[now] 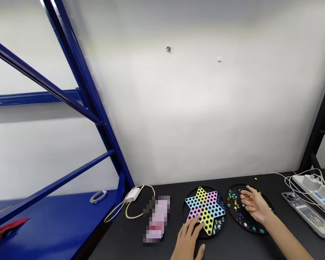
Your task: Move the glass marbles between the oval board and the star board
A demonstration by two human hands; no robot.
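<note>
On a black surface (124, 242), a star-shaped Chinese checkers board (204, 206) lies before a seated or standing person, patterned in yellow, pink and blue. The left hand (189, 235) rests on its near edge, palm down, fingers loosely spread, gripping nothing; it seems to steady the board. The right hand (255, 206) is turned palm up, fingers curled into a cup around a few reddish-brown marbles (250, 199), likely so they cannot roll away. It hovers over a round black tray (247, 218), whose rim presumably keeps the loose marbles (245, 224) together. The board is under the left fingertips and well to the left of the right hand; the tray is just right of the board.
</note>
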